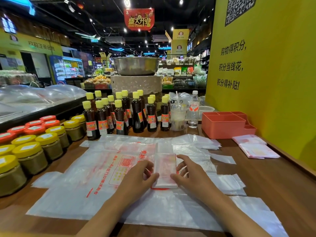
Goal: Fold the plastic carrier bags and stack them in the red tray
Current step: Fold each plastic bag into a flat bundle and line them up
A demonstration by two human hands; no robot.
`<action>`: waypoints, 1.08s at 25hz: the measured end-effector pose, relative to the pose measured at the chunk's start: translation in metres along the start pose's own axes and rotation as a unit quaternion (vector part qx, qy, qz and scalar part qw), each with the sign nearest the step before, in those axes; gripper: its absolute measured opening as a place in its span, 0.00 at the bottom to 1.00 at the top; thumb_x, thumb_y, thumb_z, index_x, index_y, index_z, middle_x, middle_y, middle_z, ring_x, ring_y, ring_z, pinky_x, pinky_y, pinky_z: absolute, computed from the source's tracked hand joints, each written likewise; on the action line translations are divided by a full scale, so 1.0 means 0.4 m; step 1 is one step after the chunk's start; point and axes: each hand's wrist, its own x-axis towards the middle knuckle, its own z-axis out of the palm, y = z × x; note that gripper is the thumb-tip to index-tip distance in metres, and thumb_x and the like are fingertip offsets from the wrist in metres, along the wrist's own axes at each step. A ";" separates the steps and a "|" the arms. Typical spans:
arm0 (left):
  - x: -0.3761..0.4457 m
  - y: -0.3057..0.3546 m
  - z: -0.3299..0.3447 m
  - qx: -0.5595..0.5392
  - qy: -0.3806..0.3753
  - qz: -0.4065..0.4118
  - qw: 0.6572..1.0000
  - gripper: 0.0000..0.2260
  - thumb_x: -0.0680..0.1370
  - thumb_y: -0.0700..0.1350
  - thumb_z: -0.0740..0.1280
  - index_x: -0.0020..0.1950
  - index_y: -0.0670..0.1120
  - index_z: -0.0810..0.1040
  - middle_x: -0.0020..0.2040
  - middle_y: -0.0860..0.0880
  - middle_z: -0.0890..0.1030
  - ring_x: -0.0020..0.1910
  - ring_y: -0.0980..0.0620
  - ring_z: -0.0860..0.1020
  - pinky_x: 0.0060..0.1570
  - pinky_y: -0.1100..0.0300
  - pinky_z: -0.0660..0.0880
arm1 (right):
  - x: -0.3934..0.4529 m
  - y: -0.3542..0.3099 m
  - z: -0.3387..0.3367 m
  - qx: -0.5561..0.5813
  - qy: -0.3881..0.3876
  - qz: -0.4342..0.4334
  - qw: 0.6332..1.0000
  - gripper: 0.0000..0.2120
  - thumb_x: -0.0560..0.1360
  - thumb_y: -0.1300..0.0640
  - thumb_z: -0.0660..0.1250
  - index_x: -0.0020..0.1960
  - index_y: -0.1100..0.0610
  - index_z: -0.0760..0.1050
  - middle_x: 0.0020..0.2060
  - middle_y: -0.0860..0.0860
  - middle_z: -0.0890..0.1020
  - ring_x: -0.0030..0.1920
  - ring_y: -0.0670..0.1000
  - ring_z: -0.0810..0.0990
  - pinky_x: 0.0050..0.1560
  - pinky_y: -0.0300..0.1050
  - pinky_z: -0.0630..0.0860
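— Pressing on both sides: the left hand [142,175] and right hand [189,173] bracket the folded bag [165,170], fingers lightly curled against its long edges.

— Where does it lie?

— On the flat bags [102,168] spread over the counter's [277,182] middle. The red tray [224,124] stands toward the far right corner; I can't see anything in its compartments. Two folded bags [256,148] lie just in front of it. Bottles [119,113] line the far edge, jars [30,147] the left.
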 end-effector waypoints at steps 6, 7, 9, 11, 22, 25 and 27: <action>-0.004 0.001 0.001 0.016 -0.022 0.016 0.999 0.15 0.78 0.53 0.69 0.64 0.55 0.74 0.51 0.59 0.78 0.48 0.59 0.78 0.45 0.70 0.74 | 0.000 0.012 0.000 -0.109 -0.028 -0.038 0.993 0.16 0.79 0.46 0.67 0.66 0.47 0.74 0.63 0.41 0.75 0.59 0.42 0.75 0.65 0.38 0.73; -0.007 0.003 0.000 0.015 -0.027 0.023 0.999 0.14 0.78 0.54 0.70 0.62 0.55 0.75 0.50 0.59 0.78 0.46 0.59 0.78 0.45 0.69 0.74 | -0.002 0.010 -0.002 -0.111 -0.035 -0.047 0.992 0.17 0.79 0.48 0.66 0.67 0.48 0.73 0.65 0.42 0.74 0.61 0.41 0.73 0.66 0.36 0.70; -0.011 0.007 -0.003 0.002 -0.045 0.043 0.998 0.11 0.77 0.54 0.71 0.57 0.55 0.75 0.47 0.59 0.78 0.42 0.60 0.77 0.42 0.69 0.73 | -0.005 0.008 -0.006 -0.114 -0.047 -0.051 0.991 0.23 0.79 0.51 0.64 0.73 0.48 0.67 0.72 0.41 0.67 0.65 0.39 0.67 0.67 0.31 0.61; -0.013 0.011 -0.005 -0.005 -0.069 0.068 0.995 0.11 0.76 0.55 0.71 0.55 0.57 0.75 0.47 0.60 0.78 0.45 0.60 0.77 0.42 0.70 0.72 | -0.007 0.009 -0.004 -0.135 -0.061 -0.038 0.988 0.27 0.81 0.49 0.60 0.79 0.46 0.60 0.78 0.40 0.57 0.73 0.42 0.61 0.73 0.36 0.58; -0.010 0.024 0.019 0.216 -0.144 0.140 0.956 0.31 0.81 0.60 0.55 0.81 0.59 0.45 0.79 0.64 0.35 0.76 0.66 0.34 0.76 0.62 0.40 | -0.017 0.026 0.027 -0.355 -0.143 -0.061 0.922 0.29 0.85 0.44 0.42 0.83 0.52 0.42 0.82 0.46 0.43 0.80 0.43 0.39 0.78 0.47 0.34; -0.011 0.022 0.029 0.241 -0.196 0.147 0.939 0.27 0.84 0.54 0.49 0.81 0.56 0.41 0.80 0.60 0.38 0.76 0.67 0.34 0.78 0.58 0.38 | -0.017 0.022 0.027 -0.362 -0.153 -0.053 0.918 0.29 0.85 0.43 0.41 0.83 0.52 0.42 0.82 0.46 0.44 0.80 0.43 0.40 0.78 0.47 0.34; -0.009 0.019 0.032 0.254 -0.221 0.130 0.932 0.26 0.84 0.54 0.47 0.81 0.55 0.41 0.81 0.59 0.40 0.77 0.65 0.36 0.78 0.57 0.39 | -0.016 0.020 0.025 -0.366 -0.161 -0.047 0.915 0.32 0.82 0.39 0.35 0.83 0.51 0.41 0.82 0.46 0.43 0.80 0.43 0.40 0.77 0.47 0.32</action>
